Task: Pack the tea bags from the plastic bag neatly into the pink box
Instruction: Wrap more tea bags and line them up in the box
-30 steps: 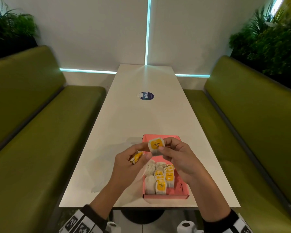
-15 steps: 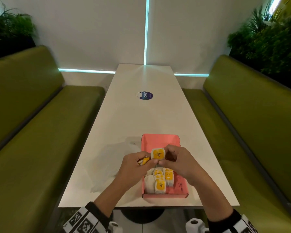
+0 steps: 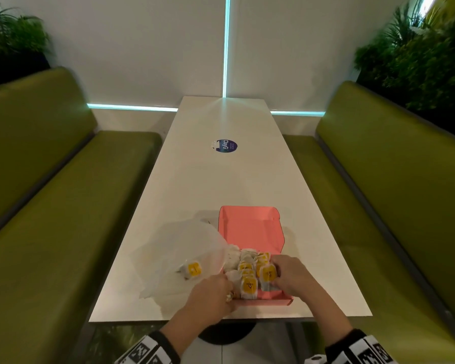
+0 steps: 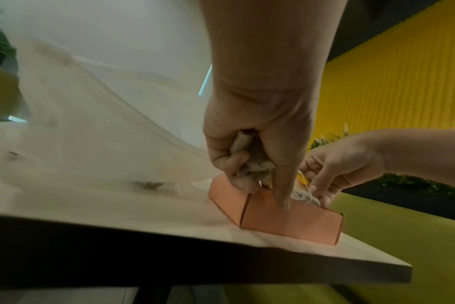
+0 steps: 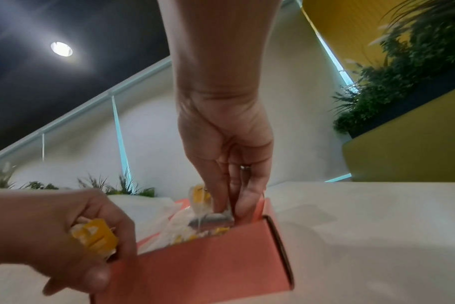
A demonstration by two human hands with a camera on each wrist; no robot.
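Two hands, each pinching one tea bag: left hand [image 4: 249, 148] (thumb on pink box [image 3: 250, 227]), right hand [image 3: 290, 278].

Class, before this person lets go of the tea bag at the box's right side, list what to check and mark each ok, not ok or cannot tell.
1. Right hand grips the tea bag: ok.
2. Bag is inside the pink box: ok.
3. Bag stands level with its row: cannot tell.
4. Left hand holds a spare tea bag: ok.
5. Left hand's thumb steadies the box: ok.
6. Plastic bag is emptied: not ok, one bag remains.
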